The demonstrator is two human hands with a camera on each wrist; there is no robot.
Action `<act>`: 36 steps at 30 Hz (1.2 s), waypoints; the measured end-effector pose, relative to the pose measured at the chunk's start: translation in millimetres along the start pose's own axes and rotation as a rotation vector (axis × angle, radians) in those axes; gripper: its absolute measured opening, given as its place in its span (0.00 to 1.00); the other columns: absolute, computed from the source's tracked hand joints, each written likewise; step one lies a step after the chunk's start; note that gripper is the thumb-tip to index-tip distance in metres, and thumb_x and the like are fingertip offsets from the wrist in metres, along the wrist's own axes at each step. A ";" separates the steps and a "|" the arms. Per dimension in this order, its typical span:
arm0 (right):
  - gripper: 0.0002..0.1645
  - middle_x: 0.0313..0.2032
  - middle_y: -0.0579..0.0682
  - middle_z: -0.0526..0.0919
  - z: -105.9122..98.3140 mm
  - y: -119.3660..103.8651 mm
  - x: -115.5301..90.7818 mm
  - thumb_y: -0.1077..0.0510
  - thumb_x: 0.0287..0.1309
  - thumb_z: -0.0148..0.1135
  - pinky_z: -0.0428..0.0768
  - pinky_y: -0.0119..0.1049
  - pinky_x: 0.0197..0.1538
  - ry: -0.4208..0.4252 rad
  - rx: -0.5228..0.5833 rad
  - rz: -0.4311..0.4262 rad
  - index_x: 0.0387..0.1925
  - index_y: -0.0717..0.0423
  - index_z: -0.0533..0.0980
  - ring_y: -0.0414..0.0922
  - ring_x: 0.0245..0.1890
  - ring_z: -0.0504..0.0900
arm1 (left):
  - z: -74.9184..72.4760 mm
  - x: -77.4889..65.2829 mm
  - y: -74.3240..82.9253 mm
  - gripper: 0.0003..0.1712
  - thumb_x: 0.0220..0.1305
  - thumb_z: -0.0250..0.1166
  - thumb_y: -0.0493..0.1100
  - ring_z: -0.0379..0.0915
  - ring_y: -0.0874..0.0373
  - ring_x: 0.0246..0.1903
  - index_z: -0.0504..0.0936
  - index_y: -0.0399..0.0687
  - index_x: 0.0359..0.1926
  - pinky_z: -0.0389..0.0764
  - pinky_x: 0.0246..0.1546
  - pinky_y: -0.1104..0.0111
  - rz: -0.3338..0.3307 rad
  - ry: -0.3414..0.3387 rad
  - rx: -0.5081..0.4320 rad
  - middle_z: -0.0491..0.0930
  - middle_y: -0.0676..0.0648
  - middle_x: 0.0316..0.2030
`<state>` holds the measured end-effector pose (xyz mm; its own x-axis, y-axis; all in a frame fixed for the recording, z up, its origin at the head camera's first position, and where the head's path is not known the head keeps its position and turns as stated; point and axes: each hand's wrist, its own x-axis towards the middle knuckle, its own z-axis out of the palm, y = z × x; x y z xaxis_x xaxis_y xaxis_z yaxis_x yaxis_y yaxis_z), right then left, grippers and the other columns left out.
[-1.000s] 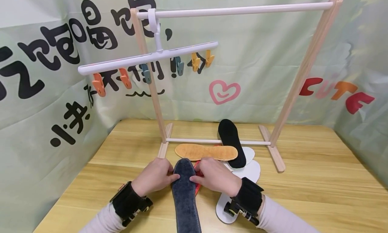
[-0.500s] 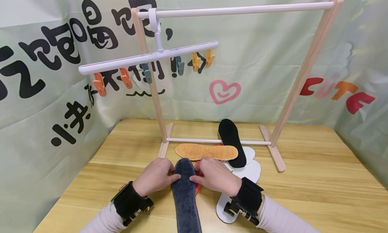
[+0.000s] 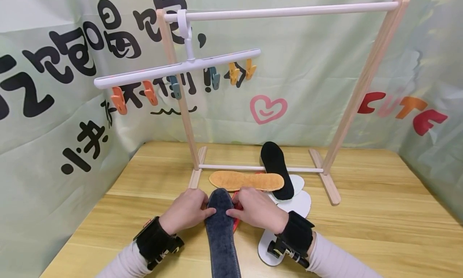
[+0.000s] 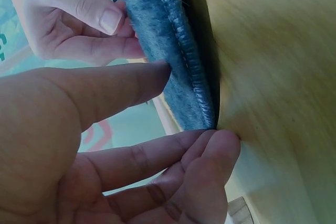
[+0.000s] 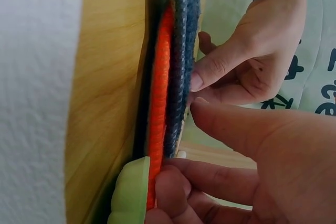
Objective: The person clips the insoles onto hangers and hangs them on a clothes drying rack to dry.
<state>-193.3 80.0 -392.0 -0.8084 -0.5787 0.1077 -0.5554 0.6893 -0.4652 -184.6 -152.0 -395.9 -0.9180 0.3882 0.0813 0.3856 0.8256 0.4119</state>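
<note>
A dark grey, fuzzy insole with a stitched edge [image 3: 221, 234] lies lengthwise toward me in the head view. My left hand [image 3: 186, 211] pinches its left edge near the far end, thumb on top and fingers at the rim. Opposite, my right hand [image 3: 258, 209] pinches the right edge the same way. In the right wrist view a red-edged insole [image 5: 160, 103] shows just beneath the grey one, with the right fingertips close to it. An orange insole [image 3: 246, 181] lies crosswise beyond the hands, and a black insole [image 3: 275, 165] overlaps its right end.
White insoles [image 3: 298, 205] lie to the right, partly under the right wrist. Behind stands a wooden rack with a white rail [image 3: 289, 13]. From the rail's left end hangs a white hanger [image 3: 144, 74] with several coloured clips [image 3: 118, 101]. A printed curtain [image 3: 307, 69] closes off the back.
</note>
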 end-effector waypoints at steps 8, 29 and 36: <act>0.18 0.15 0.35 0.63 -0.7 0.5 0.6 0.53 0.67 0.75 0.54 0.29 0.22 -0.014 0.061 -0.005 0.21 0.45 0.79 0.33 0.14 0.61 | 0.3 -1.2 1.3 0.26 0.63 0.80 0.46 0.59 0.65 0.17 0.72 0.51 0.18 0.56 0.21 0.73 -0.008 -0.002 -0.003 0.60 0.59 0.17; 0.13 0.28 0.43 0.89 2.1 -0.4 2.8 0.62 0.58 0.80 0.78 0.29 0.32 0.035 0.186 -0.003 0.39 0.58 0.82 0.33 0.28 0.83 | 0.6 -2.5 3.1 0.19 0.60 0.82 0.45 0.66 0.60 0.22 0.79 0.48 0.23 0.61 0.23 0.71 -0.026 -0.003 -0.003 0.69 0.54 0.22; 0.13 0.28 0.42 0.86 1.9 -1.7 3.0 0.64 0.59 0.79 0.77 0.29 0.32 0.011 0.205 0.008 0.41 0.58 0.80 0.33 0.26 0.81 | 0.6 -1.0 2.0 0.21 0.60 0.82 0.45 0.63 0.61 0.22 0.77 0.48 0.23 0.59 0.23 0.71 -0.027 -0.007 -0.008 0.66 0.55 0.22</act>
<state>-194.4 76.2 -392.6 -0.8155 -0.5679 0.1120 -0.4984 0.5905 -0.6348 -182.8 -150.5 -395.6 -0.9272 0.3689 0.0643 0.3604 0.8325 0.4207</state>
